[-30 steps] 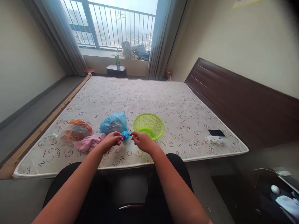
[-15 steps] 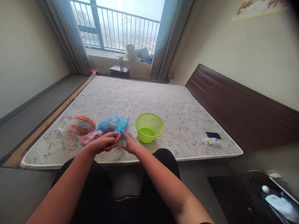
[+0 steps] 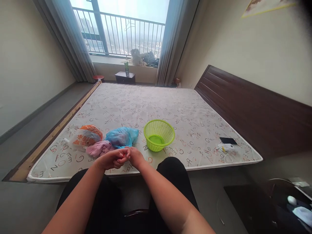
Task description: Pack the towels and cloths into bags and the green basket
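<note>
My left hand is closed, its fingers curled round a small red thing too little to make out. Against those fingertips press the bent fingers of my right hand; whether they also grip the red thing is hidden. Just beyond both hands lies a blue plastic bag with something reddish inside. A pink cloth rests left of it, touching an orange-printed clear bag. To the right of my hands stands an upright lime-green plastic basket with slatted sides.
Everything sits on a letter-printed mattress in front of my knees. At its right corner are a black phone and a white device with a cable. A dark headboard borders the right side.
My right hand has left the blue bag and moved in against my left fingertips. Its spread fingers are now drawn together. The view has shifted slightly.
</note>
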The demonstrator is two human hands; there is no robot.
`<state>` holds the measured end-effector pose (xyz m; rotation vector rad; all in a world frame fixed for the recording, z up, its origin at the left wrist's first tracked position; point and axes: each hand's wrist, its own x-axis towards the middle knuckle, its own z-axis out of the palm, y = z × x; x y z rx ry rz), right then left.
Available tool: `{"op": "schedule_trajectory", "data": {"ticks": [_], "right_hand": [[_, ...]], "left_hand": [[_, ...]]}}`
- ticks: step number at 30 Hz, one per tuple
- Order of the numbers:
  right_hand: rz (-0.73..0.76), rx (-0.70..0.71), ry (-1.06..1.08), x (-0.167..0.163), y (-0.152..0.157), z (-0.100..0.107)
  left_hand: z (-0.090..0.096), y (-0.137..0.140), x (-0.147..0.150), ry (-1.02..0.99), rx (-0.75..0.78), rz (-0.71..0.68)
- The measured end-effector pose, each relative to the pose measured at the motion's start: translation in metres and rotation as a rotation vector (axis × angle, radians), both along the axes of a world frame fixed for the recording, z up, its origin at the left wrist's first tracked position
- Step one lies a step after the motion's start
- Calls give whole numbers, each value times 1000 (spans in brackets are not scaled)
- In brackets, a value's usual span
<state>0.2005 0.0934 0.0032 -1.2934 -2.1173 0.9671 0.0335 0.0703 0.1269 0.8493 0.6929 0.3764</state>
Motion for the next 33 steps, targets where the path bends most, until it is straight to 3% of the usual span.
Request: {"op": "schedule_trajectory", "data": {"ticks": [3, 7, 9, 11, 12, 14, 18, 23, 25, 29, 33], "right_hand": [[-53, 2, -16, 2, 12, 7], [-195, -87, 128, 10, 28, 22], [-235, -178, 251, 14, 34, 27], [-281, -287, 375, 17, 39, 28], [-307, -338, 428, 19, 42, 28], [-340, -402, 493, 21, 45, 26], [-261, -429, 533, 23, 47, 23], [-140, -363, 424, 23, 44, 19], [-165, -263, 310, 25, 44, 18], [-229, -68, 48, 31, 46, 20], [-252, -44, -105, 37, 45, 26]], "left_hand": [[-5, 13, -3, 127, 104, 200], [-20, 41, -10, 510, 217, 850], [-26, 48, -12, 828, 386, 1151], [-31, 49, -10, 1033, 630, 1299], [-33, 47, -8, 1048, 729, 1297], [-37, 44, 0, 963, 807, 1158], [-52, 45, 19, 786, 720, 779], [-67, 48, 28, 836, 705, 574], [-69, 48, 26, 836, 683, 562], [-69, 49, 19, 854, 623, 669], [-67, 50, 14, 935, 636, 775]]}}
